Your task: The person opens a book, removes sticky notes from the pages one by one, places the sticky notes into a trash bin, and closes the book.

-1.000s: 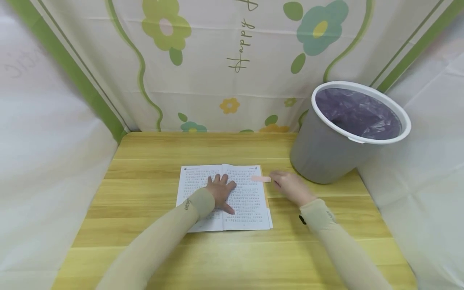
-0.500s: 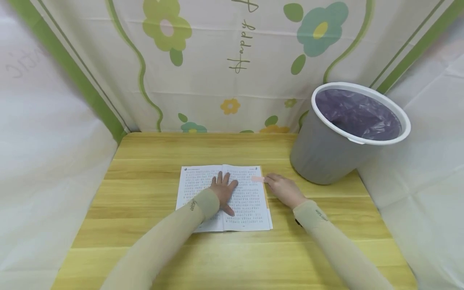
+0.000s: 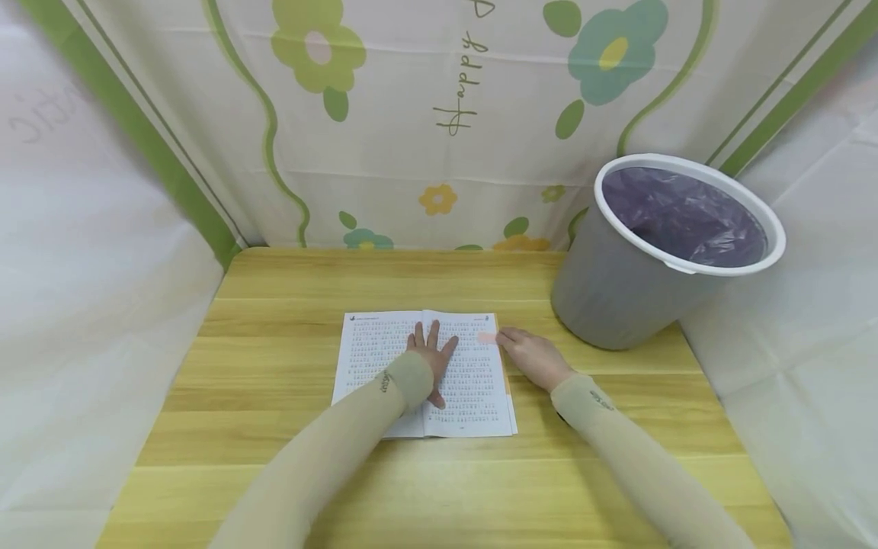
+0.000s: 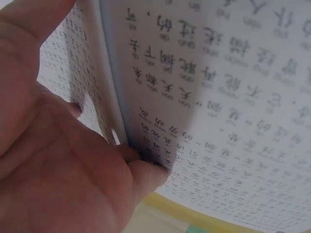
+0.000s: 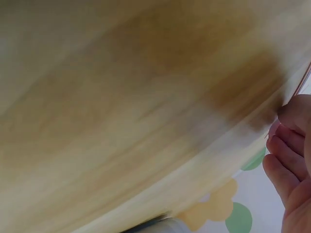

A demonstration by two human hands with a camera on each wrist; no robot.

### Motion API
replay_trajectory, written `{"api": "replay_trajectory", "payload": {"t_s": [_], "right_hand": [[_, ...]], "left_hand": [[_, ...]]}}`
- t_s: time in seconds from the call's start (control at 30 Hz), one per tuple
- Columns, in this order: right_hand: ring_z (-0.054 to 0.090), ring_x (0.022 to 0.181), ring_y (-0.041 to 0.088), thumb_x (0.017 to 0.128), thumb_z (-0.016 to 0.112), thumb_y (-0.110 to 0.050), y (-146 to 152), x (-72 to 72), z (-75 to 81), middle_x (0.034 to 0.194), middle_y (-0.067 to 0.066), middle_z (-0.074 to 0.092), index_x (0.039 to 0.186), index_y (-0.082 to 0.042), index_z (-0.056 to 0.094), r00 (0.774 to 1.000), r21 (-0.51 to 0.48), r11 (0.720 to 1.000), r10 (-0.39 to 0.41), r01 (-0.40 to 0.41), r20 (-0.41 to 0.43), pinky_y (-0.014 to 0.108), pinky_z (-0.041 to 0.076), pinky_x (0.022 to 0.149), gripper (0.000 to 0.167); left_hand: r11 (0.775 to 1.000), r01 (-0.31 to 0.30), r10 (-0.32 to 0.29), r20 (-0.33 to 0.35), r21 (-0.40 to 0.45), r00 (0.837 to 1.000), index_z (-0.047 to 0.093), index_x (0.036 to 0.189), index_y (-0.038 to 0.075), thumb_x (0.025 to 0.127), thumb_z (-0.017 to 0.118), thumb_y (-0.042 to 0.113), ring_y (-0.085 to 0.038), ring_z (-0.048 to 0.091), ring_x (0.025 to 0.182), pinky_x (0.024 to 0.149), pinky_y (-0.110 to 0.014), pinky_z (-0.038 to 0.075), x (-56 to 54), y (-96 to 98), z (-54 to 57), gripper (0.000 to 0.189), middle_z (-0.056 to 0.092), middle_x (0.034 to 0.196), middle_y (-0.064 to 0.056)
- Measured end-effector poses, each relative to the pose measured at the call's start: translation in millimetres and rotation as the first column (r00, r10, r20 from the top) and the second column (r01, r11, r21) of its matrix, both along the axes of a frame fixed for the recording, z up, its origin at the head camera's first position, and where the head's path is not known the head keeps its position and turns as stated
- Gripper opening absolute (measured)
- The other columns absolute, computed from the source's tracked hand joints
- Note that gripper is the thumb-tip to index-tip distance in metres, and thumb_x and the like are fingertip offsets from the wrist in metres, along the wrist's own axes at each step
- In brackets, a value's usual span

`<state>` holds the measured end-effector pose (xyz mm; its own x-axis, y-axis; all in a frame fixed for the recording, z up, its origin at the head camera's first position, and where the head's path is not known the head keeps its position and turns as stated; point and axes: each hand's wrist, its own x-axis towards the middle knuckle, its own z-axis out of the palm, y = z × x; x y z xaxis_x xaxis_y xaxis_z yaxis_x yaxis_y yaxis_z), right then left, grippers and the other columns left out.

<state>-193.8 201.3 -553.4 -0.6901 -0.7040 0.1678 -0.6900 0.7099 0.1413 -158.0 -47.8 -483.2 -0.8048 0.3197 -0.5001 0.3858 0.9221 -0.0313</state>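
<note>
An open book (image 3: 469, 389) with printed pages lies on the wooden table. My left hand (image 3: 434, 364) rests on it near the central fold, fingers spread. The left wrist view shows the palm and thumb of this left hand (image 4: 63, 165) close above the print. A pale pink strip (image 3: 486, 338) lies across the right page's upper outer edge. My right hand (image 3: 533, 357) pinches the strip's outer end, fingertips hiding that end. In the right wrist view the right hand (image 5: 294, 150) has its thumb and curled fingers close together at the book's edge.
A grey bin (image 3: 610, 290) with a white rim and a purple liner stands at the table's back right. A flower-printed curtain (image 3: 384, 152) hangs behind the wooden table (image 3: 439, 488), and white cloth (image 3: 89, 305) covers the sides.
My right hand has moved left along the strip to the book's edge, covering more of its outer end. My left hand has slid right across the fold. The book and strip stay put.
</note>
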Motion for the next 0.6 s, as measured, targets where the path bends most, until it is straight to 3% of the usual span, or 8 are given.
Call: {"api": "replay_trajectory", "payload": {"t_s": [0.37, 0.6], "right_hand": [[0.066, 0.110, 0.030, 0.087, 0.071, 0.006, -1.4, -6.4, 0.2, 0.130, 0.017, 0.062, 0.128, -0.001, 0.063, 1.000, 0.016, 1.000, 0.010, -0.010, 0.016, 0.035, 0.058, 0.081, 0.043], [0.066, 0.109, 0.029, 0.087, 0.071, 0.005, -3.8, -8.7, 1.0, 0.130, 0.016, 0.063, 0.127, -0.001, 0.065, 1.000, 0.042, 0.999, 0.018, -0.019, 0.011, 0.034, 0.058, 0.080, 0.041]], "left_hand": [[0.999, 0.000, 0.000, -0.009, -0.032, 1.000, 0.008, 0.161, 0.026, 0.058, 0.086, 0.058, -0.050, 0.002, 0.146, 0.119, -0.051, 0.015, -6.5, 0.0, -12.0, 0.133, -0.006, 0.163, -0.021], [1.000, -0.016, 0.016, 0.002, 0.001, 1.000, 0.012, 0.161, 0.024, 0.060, 0.088, 0.052, -0.050, 0.003, 0.146, 0.119, -0.051, 0.015, -0.4, -0.2, 1.7, 0.129, -0.003, 0.164, -0.021]]}}
